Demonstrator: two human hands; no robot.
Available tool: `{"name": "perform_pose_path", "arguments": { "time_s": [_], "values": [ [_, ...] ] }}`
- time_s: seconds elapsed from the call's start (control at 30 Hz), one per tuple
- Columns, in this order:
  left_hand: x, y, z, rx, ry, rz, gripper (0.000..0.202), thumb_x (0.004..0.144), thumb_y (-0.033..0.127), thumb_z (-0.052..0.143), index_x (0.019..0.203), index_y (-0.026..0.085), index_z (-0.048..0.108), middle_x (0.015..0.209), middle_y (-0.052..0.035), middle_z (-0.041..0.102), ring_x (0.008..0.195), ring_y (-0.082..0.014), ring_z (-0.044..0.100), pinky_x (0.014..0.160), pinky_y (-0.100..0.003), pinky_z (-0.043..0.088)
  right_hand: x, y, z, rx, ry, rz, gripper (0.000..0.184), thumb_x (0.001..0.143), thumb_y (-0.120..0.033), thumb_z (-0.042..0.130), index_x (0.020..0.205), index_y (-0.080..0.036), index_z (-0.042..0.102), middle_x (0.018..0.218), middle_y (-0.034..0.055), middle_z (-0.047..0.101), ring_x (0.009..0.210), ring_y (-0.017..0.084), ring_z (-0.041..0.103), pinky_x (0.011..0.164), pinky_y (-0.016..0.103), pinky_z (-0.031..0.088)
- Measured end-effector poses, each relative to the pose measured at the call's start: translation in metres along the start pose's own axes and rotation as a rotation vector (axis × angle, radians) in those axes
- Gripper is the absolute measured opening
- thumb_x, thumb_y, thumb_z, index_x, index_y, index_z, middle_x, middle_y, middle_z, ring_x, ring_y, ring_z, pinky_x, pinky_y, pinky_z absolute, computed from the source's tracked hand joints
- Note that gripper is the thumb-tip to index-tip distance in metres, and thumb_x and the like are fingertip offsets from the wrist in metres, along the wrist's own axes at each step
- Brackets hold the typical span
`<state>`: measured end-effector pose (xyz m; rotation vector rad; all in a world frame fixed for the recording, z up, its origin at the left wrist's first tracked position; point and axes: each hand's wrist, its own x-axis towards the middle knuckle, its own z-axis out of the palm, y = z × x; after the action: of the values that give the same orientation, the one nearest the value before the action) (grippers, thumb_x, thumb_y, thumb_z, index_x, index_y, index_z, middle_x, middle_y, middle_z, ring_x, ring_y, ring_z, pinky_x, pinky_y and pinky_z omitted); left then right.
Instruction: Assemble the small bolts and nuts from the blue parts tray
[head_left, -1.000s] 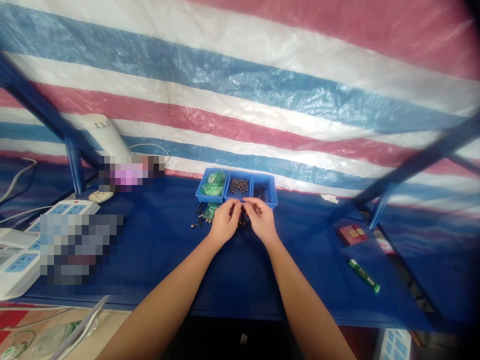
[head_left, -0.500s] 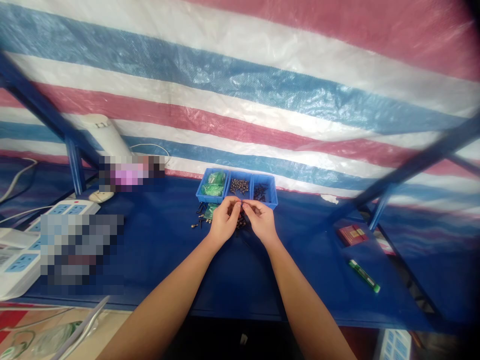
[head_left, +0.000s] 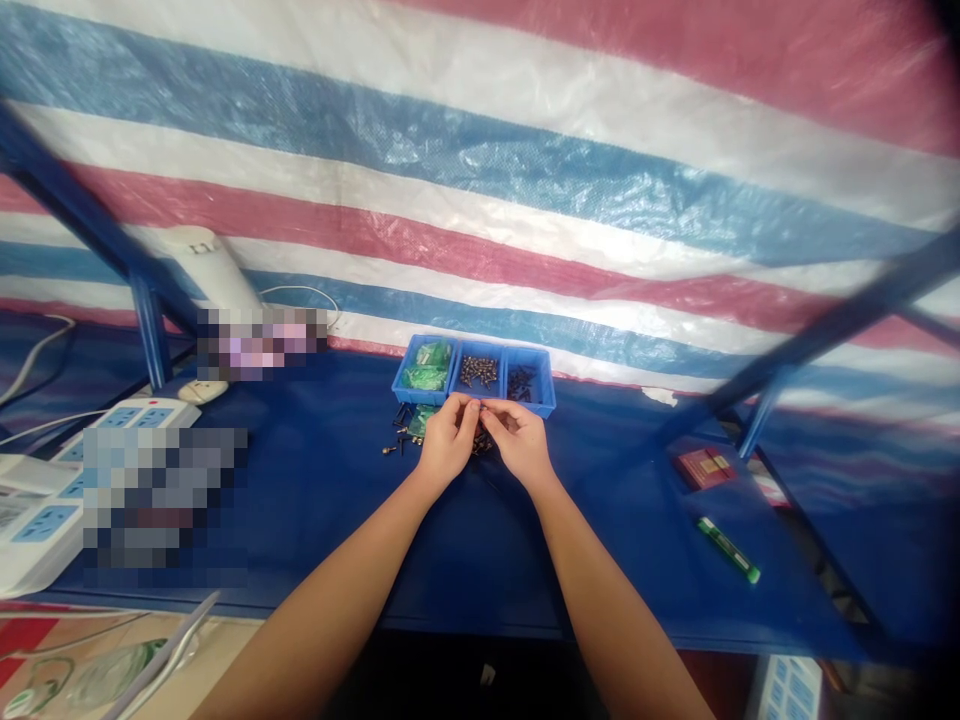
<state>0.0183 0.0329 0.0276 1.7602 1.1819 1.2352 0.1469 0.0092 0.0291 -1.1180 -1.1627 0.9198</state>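
**Q:** State of the grip?

**A:** The left hand [head_left: 448,440] and right hand [head_left: 519,442] are both curled, with the fingertips [head_left: 466,408] pinched together where the hands meet. Whatever sits in that pinch is too small to tell.

**Q:** What has changed over the last second?

**A:** Very little. The right hand has sunk slightly and closed in on the left. The pinch point stays where it was, so the work remains fine fingertip handling in one spot.

**Q:** Where are the parts relative to the grip?

**A:**
- At 6 o'clock, just under the fingertips, a small heap of screws [head_left: 484,443] lies on the table [head_left: 315,500].
- At 9 o'clock of the left hand lie more loose screws [head_left: 396,437].
- At 12 o'clock, just beyond the fingertips, stands the blue tray [head_left: 537,408].
- Its middle compartment holds more screws [head_left: 478,371].
- Its left compartment holds green bags [head_left: 424,366].
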Motion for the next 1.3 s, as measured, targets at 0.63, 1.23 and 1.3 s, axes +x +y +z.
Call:
{"name": "perform_pose_path", "arguments": {
  "time_s": [0.63, 1.23, 1.3],
  "values": [
    [0.0011, -0.0014, -0.0016, 0.026, 0.038, -0.008, 0.031, 0.093, 0.044, 0.045, 0.081, 0.018, 0.058, 0.062, 0.0022, 0.058, 0.056, -0.0105, 0.054, 0.055, -0.021, 0.042, -0.0035, -0.0059, 0.0010, -0.079, -0.040, -0.043, 0.025, 0.082, -0.035, 0.066, 0.101, -0.022, 0.073, 0.100, 0.0050, 0.074, 0.087, 0.022, 0.070, 0.083, 0.037, 0.057],
    [0.0004, -0.0041, 0.0016, -0.031, 0.014, 0.004, 0.024, 0.092, 0.040, 0.050, 0.088, 0.018, 0.059, 0.065, 0.0019, 0.061, 0.057, -0.0103, 0.058, 0.056, -0.021, 0.044, -0.0020, -0.0052, -0.0012, -0.009, -0.011, -0.039, 0.026, 0.080, -0.036, 0.068, 0.101, -0.020, 0.073, 0.095, 0.0057, 0.075, 0.083, 0.021, 0.070, 0.081, 0.036, 0.058],
    [0.0004, -0.0033, 0.0005, -0.012, 0.015, 0.002, 0.027, 0.092, 0.041, 0.049, 0.084, 0.018, 0.059, 0.063, 0.0023, 0.060, 0.056, -0.0102, 0.056, 0.055, -0.021, 0.044, -0.0025, -0.0052, -0.0007, -0.020, -0.023, -0.044, 0.025, 0.081, -0.036, 0.068, 0.100, -0.021, 0.073, 0.098, 0.0061, 0.075, 0.086, 0.022, 0.071, 0.083, 0.037, 0.057]
  ]
}}
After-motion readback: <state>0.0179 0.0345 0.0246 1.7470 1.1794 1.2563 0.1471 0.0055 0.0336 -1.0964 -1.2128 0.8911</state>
